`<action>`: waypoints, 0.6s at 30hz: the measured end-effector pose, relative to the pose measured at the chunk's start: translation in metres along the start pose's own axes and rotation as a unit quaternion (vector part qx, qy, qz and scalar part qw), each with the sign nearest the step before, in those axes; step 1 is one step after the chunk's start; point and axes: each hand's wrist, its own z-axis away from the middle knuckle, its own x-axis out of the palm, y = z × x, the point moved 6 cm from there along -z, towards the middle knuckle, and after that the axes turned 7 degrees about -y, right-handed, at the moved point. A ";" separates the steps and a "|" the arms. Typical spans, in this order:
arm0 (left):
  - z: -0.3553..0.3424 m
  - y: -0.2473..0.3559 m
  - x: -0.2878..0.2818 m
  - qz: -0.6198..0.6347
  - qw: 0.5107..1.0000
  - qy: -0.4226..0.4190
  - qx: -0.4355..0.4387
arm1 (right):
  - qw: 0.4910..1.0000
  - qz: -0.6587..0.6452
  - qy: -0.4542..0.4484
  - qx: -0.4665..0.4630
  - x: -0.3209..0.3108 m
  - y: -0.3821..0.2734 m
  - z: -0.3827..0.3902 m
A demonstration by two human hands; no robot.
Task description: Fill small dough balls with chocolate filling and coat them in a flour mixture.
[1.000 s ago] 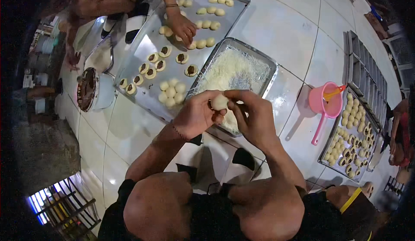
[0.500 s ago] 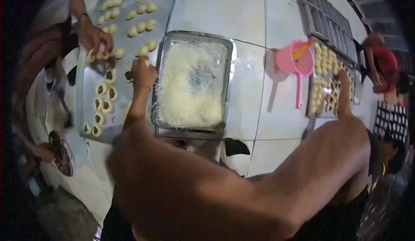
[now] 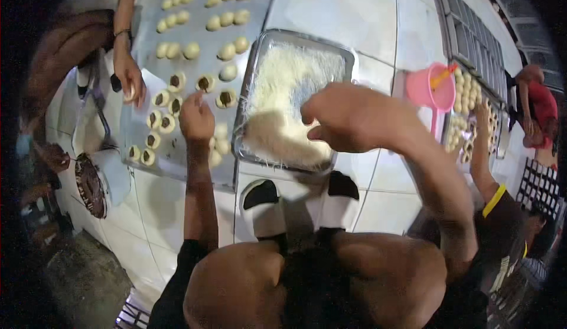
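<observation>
Over the large metal sheet [image 3: 224, 175], my left hand [image 3: 196, 118] is curled, its fingertips at the lower edge of a flattened dough round with dark filling [image 3: 205, 83]; whether anything is pinched in them is hidden. Another filled round [image 3: 225, 98] lies just right of it, with a plain dough ball [image 3: 228, 72] above. My right hand [image 3: 348, 116] hovers over a deep metal tray [image 3: 241, 122] of pale yellow shreds [image 3: 277, 75], like grated cheese. Thumb and forefinger are apart there, with nothing visible between them. More filled rounds [image 3: 166, 123] lie left of my left hand.
Rows of dough balls [image 3: 227, 20] cover the sheet's far part. A co-worker's hand [image 3: 130, 81] reaches in from the left, near a bowl of dark filling [image 3: 91, 181]. To the right are a pink dipper [image 3: 422, 90], metal moulds [image 3: 472, 33] and another person's hand [image 3: 482, 116] over dough.
My right arm, which crossed low in front of me toward the left, has swung right over the tray of shreds. The co-worker's hand no longer holds dough. The view has shifted.
</observation>
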 end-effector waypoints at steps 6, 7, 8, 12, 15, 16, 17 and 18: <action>0.026 -0.018 -0.004 -0.231 0.970 -0.071 -0.025 | 0.989 -0.109 0.095 0.032 0.155 0.056 -0.103; 0.024 -0.010 0.007 -0.287 0.952 -0.093 -0.044 | 0.985 -0.127 0.111 0.028 0.168 0.061 -0.106; 0.020 -0.010 0.016 -0.342 0.931 -0.114 -0.063 | 0.981 -0.145 0.129 0.022 0.175 0.066 -0.110; 0.017 -0.025 0.015 -0.133 0.987 -0.088 -0.035 | 0.953 -0.061 0.297 0.013 0.169 0.063 -0.104; 0.019 -0.017 0.017 0.133 0.990 -0.054 -0.019 | 0.943 -0.067 0.324 0.021 0.157 0.067 -0.100; 0.021 -0.006 0.021 0.322 0.946 -0.029 -0.015 | 0.949 -0.099 0.297 0.031 0.151 0.073 -0.097; 0.026 0.004 0.021 0.496 0.868 -0.004 -0.012 | 0.953 -0.133 0.269 0.038 0.146 0.075 -0.096; 0.030 0.013 0.020 0.651 0.759 0.019 -0.009 | 0.955 -0.168 0.241 0.045 0.145 0.076 -0.098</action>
